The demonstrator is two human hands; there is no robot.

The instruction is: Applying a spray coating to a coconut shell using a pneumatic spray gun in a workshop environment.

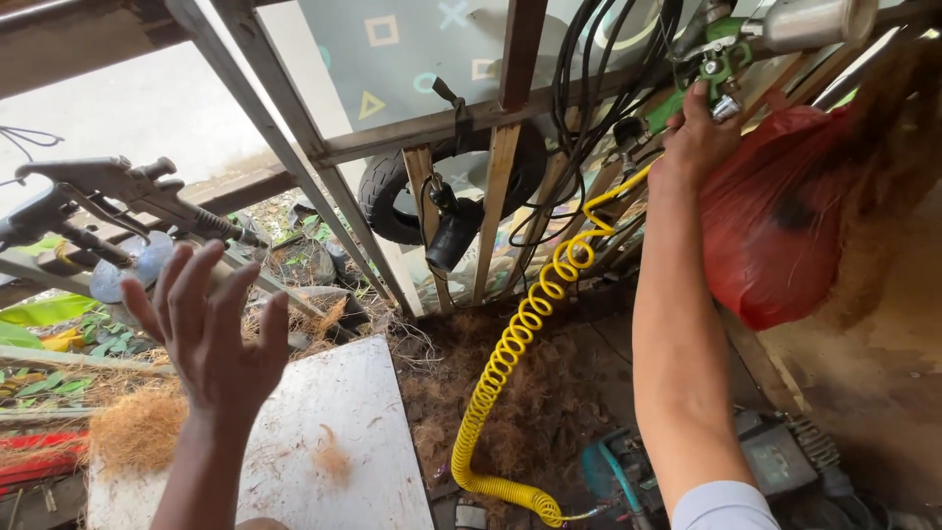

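My right hand (pixel 695 132) reaches up to the top right and grips the handle of a green spray gun (pixel 708 61) with a metal cup (pixel 814 22). A yellow coiled air hose (pixel 515 344) runs from the gun down to the floor. My left hand (pixel 211 329) is raised at the left with fingers spread and holds nothing. It hovers above a white board (pixel 334 442), near grey spray guns (pixel 108 196) that rest on a frame at the left.
A red plastic bag (pixel 780 216) hangs just right of my right arm. A small black tyre (pixel 392 191), black cables (pixel 589 88) and a wooden frame (pixel 500 186) stand behind. Coconut fibre (pixel 142 427) lies at the left; a compressor (pixel 775 461) sits low right.
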